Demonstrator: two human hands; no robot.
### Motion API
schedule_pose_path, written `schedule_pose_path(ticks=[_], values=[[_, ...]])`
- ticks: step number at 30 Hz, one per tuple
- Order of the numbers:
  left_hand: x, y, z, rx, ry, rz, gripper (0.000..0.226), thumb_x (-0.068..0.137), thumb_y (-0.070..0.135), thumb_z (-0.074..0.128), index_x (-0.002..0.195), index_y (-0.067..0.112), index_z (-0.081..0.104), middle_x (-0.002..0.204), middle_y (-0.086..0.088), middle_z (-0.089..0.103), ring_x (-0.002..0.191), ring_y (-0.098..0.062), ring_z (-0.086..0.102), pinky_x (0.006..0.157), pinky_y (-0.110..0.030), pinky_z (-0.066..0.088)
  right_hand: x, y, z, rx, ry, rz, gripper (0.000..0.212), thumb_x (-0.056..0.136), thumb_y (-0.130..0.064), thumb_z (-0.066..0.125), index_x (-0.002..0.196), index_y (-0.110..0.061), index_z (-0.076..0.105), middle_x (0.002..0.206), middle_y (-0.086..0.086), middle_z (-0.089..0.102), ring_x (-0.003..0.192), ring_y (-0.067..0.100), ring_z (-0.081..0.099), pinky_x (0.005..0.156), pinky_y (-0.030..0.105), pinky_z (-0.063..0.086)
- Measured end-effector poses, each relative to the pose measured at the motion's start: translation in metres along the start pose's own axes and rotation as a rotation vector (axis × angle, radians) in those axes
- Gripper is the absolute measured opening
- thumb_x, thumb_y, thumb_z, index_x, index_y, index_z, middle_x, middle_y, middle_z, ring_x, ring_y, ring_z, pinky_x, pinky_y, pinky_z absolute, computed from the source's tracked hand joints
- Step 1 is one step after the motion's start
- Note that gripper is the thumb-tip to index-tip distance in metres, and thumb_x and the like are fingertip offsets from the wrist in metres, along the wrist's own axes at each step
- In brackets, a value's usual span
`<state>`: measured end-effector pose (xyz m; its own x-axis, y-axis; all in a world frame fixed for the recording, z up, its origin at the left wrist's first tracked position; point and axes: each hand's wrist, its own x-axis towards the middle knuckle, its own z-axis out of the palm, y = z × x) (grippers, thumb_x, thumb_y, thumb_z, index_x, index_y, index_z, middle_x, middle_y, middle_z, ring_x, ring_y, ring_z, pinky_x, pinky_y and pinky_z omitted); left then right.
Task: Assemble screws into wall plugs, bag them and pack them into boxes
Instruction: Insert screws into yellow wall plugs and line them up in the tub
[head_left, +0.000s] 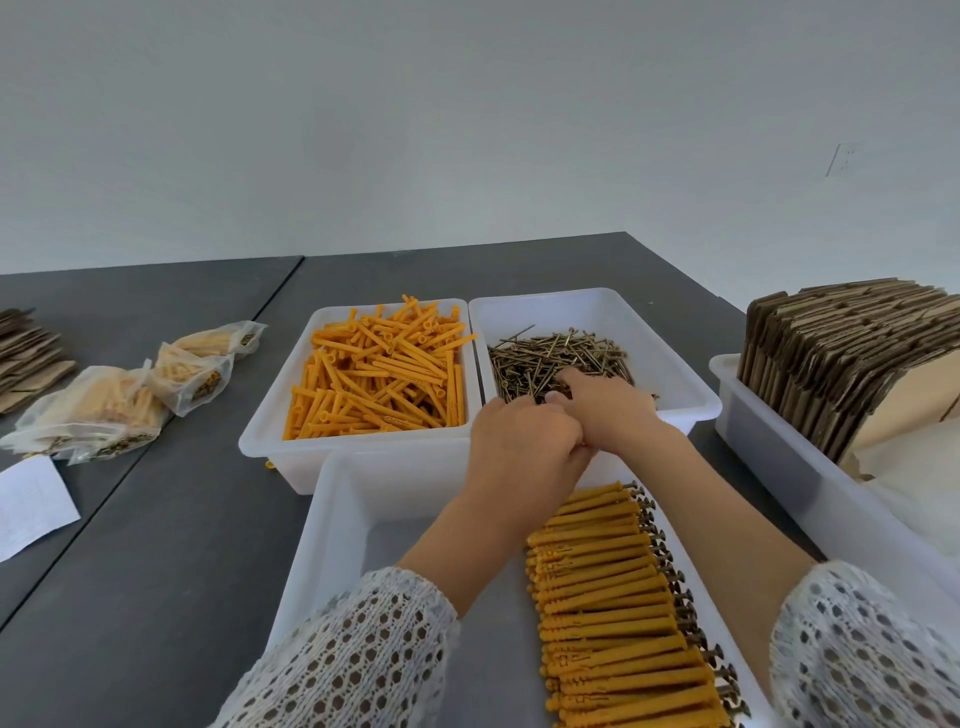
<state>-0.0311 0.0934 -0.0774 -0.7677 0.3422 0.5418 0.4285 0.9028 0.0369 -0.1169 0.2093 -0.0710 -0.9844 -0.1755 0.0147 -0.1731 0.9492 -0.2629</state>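
A white tray (270, 431) holds loose orange wall plugs (379, 374). Beside it on the right, a second white tray (675, 364) holds a pile of brass screws (561, 353). My right hand (608, 410) reaches into this pile, its fingertips curled down and pinching among the screws. My left hand (519, 447) is curled into a fist just left of it, over the trays' near rims, touching the right hand; its palm is hidden. The near tray (332, 519) holds a neat row of plugs with screws in them (613, 597).
Several clear bags of assembled plugs (119, 400) lie on the grey table (156, 571) at the left, next to a white paper slip (31, 504) and flat cardboard (26, 353). At the right, a white tray (763, 447) holds upright flattened cardboard boxes (852, 353).
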Motion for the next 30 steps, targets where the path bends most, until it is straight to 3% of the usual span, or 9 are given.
schedule_pose_path(ticks=[2,6,8,10,12,14,19,26,30], values=[[-0.001,-0.011,-0.003,-0.07,0.044,-0.087,0.036,0.088,0.039,0.063,0.057,0.022,0.058,0.06,0.005,0.056,0.056,-0.014,0.051,0.047,-0.027,0.033,0.0,-0.005,-0.006,-0.159,-0.191,0.077,0.043,0.101,-0.044,0.027,0.124,-0.021,0.055,0.114,0.007,0.063,0.096,0.026,0.053,0.08,0.039,0.034],[0.0,-0.032,-0.01,-0.174,0.085,-0.26,0.035,0.083,0.035,0.053,0.055,0.021,0.036,0.056,0.005,0.039,0.05,-0.01,0.034,0.047,-0.024,0.023,-0.003,-0.002,-0.01,-0.156,-0.259,0.083,0.046,0.099,-0.044,0.022,0.118,-0.022,0.057,0.118,0.004,0.061,0.096,0.023,0.051,0.083,0.039,0.035],[0.004,-0.049,-0.012,-0.181,0.095,-0.375,0.029,0.083,0.035,0.048,0.058,0.023,0.04,0.059,0.007,0.043,0.054,-0.009,0.039,0.05,-0.024,0.026,-0.004,-0.001,-0.01,-0.151,-0.266,0.04,0.038,0.099,-0.043,0.022,0.106,-0.025,0.055,0.11,0.002,0.06,0.098,0.023,0.053,0.088,0.04,0.039],[0.002,-0.069,-0.009,-0.062,0.032,-0.478,0.019,0.089,0.038,0.048,0.077,0.027,0.057,0.081,0.008,0.059,0.081,-0.016,0.055,0.064,-0.03,0.042,-0.003,0.0,-0.01,-0.122,-0.251,0.027,0.034,0.098,-0.041,0.024,0.089,-0.024,0.052,0.098,0.0,0.059,0.094,0.022,0.055,0.086,0.039,0.04],[-0.001,-0.084,-0.005,0.042,-0.184,-0.59,0.033,0.094,0.05,0.043,0.11,0.029,0.062,0.11,0.002,0.061,0.109,-0.026,0.054,0.089,-0.041,0.045,-0.003,0.001,-0.006,-0.081,-0.185,0.025,0.035,0.097,-0.038,0.029,0.071,-0.022,0.046,0.079,-0.002,0.056,0.076,0.019,0.053,0.076,0.035,0.04],[-0.001,-0.092,-0.003,-0.013,-0.353,-0.64,0.048,0.096,0.061,0.034,0.127,0.032,0.057,0.121,0.0,0.062,0.111,-0.026,0.055,0.091,-0.043,0.044,-0.005,0.002,0.001,-0.033,-0.048,0.019,0.036,0.094,-0.033,0.035,0.062,-0.02,0.041,0.061,-0.005,0.046,0.058,0.018,0.044,0.064,0.03,0.037],[0.002,-0.096,0.0,-0.129,-0.443,-0.589,0.048,0.104,0.049,0.021,0.124,0.025,0.058,0.12,0.0,0.064,0.105,-0.024,0.058,0.08,-0.036,0.036,-0.009,0.005,0.006,0.166,0.209,-0.005,0.025,0.091,-0.015,0.047,0.084,-0.016,0.071,0.074,-0.002,0.068,0.061,0.016,0.059,0.057,0.029,0.049],[0.004,-0.095,0.002,0.054,-0.494,-0.683,0.043,0.101,0.034,0.025,0.124,0.021,0.059,0.133,-0.012,0.055,0.123,-0.037,0.045,0.102,-0.048,0.037,-0.007,0.006,-0.003,0.628,0.463,0.055,0.033,0.093,0.003,0.048,0.103,-0.016,0.074,0.093,-0.004,0.063,0.068,0.004,0.054,0.057,0.017,0.041],[0.008,-0.102,0.002,-0.021,-0.568,-0.65,0.04,0.103,0.035,0.025,0.122,0.021,0.058,0.128,-0.006,0.059,0.117,-0.031,0.052,0.094,-0.042,0.041,-0.012,0.005,-0.012,0.826,0.619,0.106,0.029,0.092,0.004,0.052,0.095,-0.015,0.073,0.087,-0.001,0.067,0.071,0.007,0.057,0.063,0.015,0.045]])
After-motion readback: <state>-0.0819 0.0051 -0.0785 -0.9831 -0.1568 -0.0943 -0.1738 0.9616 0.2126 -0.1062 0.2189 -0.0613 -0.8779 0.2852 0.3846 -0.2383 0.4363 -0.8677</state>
